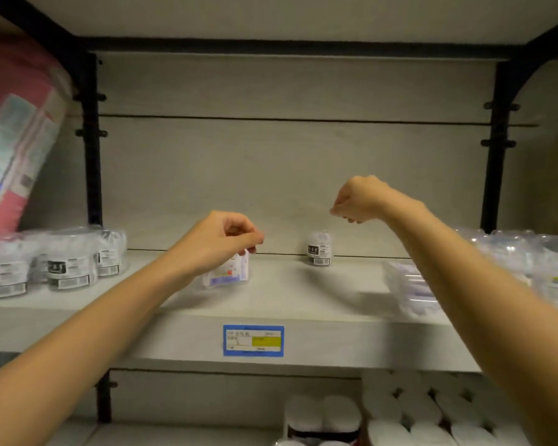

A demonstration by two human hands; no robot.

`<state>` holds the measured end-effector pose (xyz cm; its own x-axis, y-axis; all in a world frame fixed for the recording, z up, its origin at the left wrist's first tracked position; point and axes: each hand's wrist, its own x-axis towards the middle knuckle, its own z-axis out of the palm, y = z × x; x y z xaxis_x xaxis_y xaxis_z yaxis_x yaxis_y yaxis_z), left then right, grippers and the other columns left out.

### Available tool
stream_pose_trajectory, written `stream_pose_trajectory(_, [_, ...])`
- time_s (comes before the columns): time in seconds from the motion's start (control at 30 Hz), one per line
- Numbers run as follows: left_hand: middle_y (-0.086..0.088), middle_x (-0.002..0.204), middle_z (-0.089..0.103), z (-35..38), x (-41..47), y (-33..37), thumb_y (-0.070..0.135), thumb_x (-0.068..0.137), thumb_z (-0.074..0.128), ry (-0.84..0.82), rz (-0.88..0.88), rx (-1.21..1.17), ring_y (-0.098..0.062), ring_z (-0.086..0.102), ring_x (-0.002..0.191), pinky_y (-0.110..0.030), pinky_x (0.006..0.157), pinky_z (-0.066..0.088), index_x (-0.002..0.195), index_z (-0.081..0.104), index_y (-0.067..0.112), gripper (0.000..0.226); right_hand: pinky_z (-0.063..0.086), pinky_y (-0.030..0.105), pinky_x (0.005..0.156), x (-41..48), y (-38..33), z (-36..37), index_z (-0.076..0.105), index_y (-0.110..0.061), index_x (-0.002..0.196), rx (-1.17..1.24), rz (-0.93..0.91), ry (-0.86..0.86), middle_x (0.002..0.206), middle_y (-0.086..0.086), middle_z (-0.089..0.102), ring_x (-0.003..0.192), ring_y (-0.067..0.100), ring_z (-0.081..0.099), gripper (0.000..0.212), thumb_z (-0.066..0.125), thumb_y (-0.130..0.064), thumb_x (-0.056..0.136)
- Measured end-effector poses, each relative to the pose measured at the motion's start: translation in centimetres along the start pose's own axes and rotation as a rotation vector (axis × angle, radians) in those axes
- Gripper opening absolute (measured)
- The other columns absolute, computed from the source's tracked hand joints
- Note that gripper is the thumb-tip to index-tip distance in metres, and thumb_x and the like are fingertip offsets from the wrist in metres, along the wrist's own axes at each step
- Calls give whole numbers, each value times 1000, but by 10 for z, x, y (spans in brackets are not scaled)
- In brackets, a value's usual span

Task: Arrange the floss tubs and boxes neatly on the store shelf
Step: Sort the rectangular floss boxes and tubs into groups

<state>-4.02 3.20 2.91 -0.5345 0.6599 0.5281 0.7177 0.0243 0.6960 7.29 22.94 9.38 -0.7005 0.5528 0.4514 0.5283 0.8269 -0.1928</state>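
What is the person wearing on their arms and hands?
Nothing that shows. The left hand and right hand have no gloves. The left forearm and right forearm are uncovered, with no sleeves, watch or bracelets in view.

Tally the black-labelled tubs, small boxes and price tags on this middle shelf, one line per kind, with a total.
Black-labelled tubs: 4 clearly seen, three in the left cluster, one lone tub at the back.
Small box: 1, pinched by the left hand.
Price tag: 1, on the shelf edge.
Total: 6. Blurred clear packs at right not counted.
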Motion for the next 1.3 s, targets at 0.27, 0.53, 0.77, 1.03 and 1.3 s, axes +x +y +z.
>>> stream_pose_trajectory(0.27, [2,65,65,-3,23,-4,20,83,65,1,64,-3,4,54,53,-7,58,44,75,67,14,11,45,35,93,69,-7,53,50,-7,122,14,139,-104,132,14,52,118,33,53,48,58,-37,85])
stream_pose_trajectory(0.53, [0,65,64,-15,16,-6,16,84,64,3,64,-5,2,53,53,-8,58,43,82,68,4,13,40,36,99,84,-6,101,37,-7,136,-7,173,-120,140,18,41,128,34,43,59,54,-37,89])
stream_pose_trajectory(0.77, [-2,73,64,-20,5,-6,13,84,64,46,84,-7,5,55,57,-5,59,43,86,67,6,8,51,37,89,74,-18,78,59,-7,116,16,102,-130,122,16,60,109,35,59,48,60,-41,82])
stream_pose_trajectory(1.03, [19,140,37,-20,-21,-8,41,65,77,-99,288,252,4,40,122,-15,100,37,140,27,37,91,54,27,82,-23,-34,-6,61,-15,112,568,-200,-364,109,3,67,99,16,64,44,68,-38,75])
stream_pose_trajectory(1.3, [15,130,47,-4,-56,9,43,59,81,-88,496,269,1,44,118,-5,95,34,134,33,31,90,54,30,86,-85,-29,-27,62,-19,112,694,-360,-510,109,-1,70,102,17,65,55,66,-40,62])
